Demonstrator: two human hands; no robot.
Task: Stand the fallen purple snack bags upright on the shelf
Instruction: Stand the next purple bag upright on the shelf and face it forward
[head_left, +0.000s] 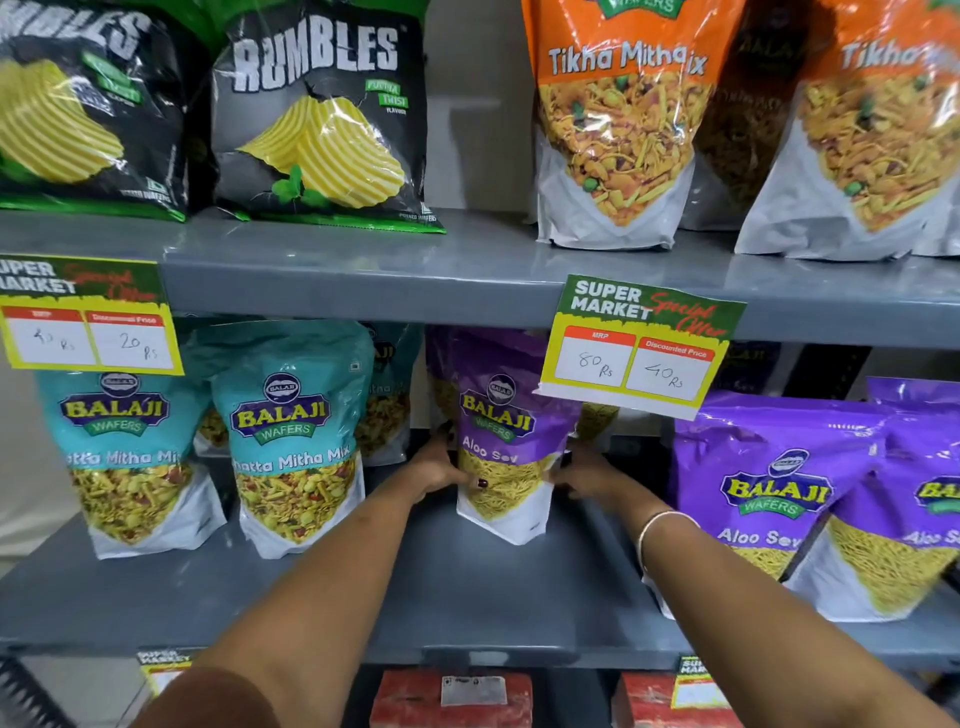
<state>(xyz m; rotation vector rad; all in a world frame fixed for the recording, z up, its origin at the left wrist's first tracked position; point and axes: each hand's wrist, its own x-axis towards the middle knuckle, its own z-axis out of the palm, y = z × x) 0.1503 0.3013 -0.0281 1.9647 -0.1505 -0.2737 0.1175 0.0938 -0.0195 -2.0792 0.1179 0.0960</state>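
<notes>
A purple Aloo Sev bag stands upright in the middle of the grey lower shelf. My left hand grips its left edge and my right hand grips its right edge. Another purple bag stands partly hidden behind it. Two more purple Aloo Sev bags, one in front and one further right, stand leaning at the right end of the shelf. A price tag hanging from the upper shelf covers the held bag's top right corner.
Teal Khatta Mitha Mix bags stand left of the held bag. On the upper shelf are black Rumbles chip bags and orange Tikha Mitha bags. Red boxes sit below the lower shelf.
</notes>
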